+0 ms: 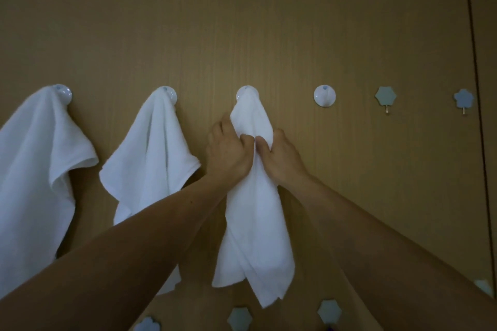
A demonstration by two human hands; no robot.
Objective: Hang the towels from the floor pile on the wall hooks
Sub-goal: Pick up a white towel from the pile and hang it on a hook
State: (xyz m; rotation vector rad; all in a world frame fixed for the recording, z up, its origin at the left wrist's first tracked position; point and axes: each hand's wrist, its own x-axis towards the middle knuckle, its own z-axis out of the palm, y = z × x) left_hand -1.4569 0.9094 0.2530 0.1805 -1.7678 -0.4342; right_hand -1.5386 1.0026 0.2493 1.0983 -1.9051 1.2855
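Note:
A white towel (pixel 255 223) hangs from the third round white hook (pixel 247 92) on the wooden wall. My left hand (pixel 228 150) grips the towel's upper part from the left, and my right hand (pixel 282 153) grips it from the right, just below the hook. Two more white towels hang to the left: one (pixel 35 164) on the first round hook (pixel 63 93), another (pixel 153 158) on the second round hook (pixel 169 94). A fourth round hook (pixel 324 95) to the right is bare. The floor pile is out of view.
Two small flower-shaped hooks (pixel 386 97) (pixel 463 99) sit further right on the brown wooden wall (pixel 242 21). More flower-shaped hooks (pixel 329 312) line a lower row near the bottom edge. A dark vertical seam (pixel 477 88) runs down the wall at far right.

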